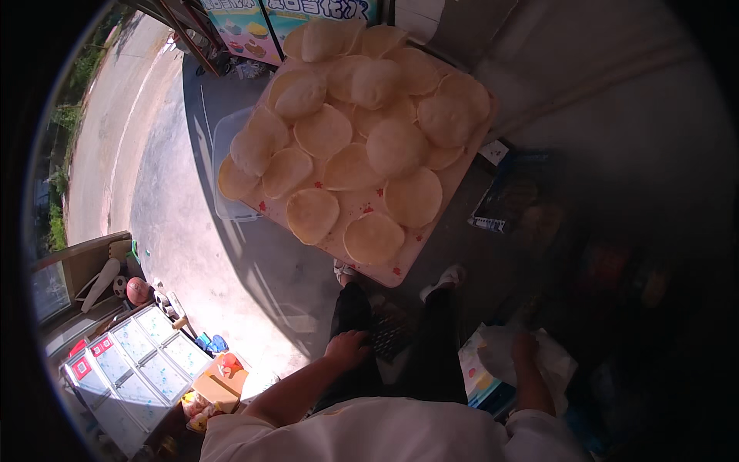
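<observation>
My left hand (348, 349) rests on my left thigh, its fingers lying over the dark trousers with nothing in them. Low on the right, my right hand (526, 348) reaches down to a pale round sheet (496, 356) that lies on white paper or a bag (556, 362). Shadow hides its fingertips, so its grip is unclear. In front of me, many round, puffed, pale-yellow flatbreads (396, 148) cover a pinkish board or tabletop (339, 241). Some overlap in piles toward the far end; single ones lie near the close edge.
A clear plastic bin (231, 202) stands left of the table. To its right is a dark blue crate (512, 189). A sliding-lid freezer (142, 369), a cardboard box (219, 387) and balls (138, 290) sit lower left. A printed cabinet (308, 11) stands behind.
</observation>
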A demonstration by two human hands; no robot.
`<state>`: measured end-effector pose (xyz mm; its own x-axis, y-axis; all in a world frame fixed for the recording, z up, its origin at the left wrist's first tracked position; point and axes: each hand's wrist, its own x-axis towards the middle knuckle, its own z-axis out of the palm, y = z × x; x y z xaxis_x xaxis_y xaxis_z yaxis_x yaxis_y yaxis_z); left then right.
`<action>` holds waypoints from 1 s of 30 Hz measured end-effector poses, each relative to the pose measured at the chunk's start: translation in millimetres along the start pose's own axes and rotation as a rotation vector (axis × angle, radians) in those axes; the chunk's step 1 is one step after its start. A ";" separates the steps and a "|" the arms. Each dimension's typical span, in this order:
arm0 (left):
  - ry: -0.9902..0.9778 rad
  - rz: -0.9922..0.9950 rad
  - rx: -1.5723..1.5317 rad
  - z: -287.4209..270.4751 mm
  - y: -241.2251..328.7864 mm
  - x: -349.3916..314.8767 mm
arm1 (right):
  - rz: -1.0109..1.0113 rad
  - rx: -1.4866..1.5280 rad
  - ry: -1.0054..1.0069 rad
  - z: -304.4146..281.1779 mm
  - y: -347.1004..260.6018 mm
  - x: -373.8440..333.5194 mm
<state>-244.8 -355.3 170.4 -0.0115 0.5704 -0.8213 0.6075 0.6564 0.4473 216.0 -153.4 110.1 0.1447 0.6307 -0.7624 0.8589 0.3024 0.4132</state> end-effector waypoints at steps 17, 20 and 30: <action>0.061 0.057 0.008 20.7 25.4 24.8 | -0.054 0.047 0.131 5.3 -8.7 12.7; 0.054 0.076 0.001 20.3 24.3 26.3 | -0.077 0.074 0.160 21.7 -6.5 23.4; 0.014 0.093 0.035 31.3 33.9 41.1 | -0.106 0.283 0.404 18.1 -5.7 28.4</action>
<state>-199.8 -325.1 140.8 0.0359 0.6350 -0.7717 0.6339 0.5825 0.5088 224.1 -150.1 77.1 -0.1044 0.8503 -0.5158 0.9662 0.2096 0.1500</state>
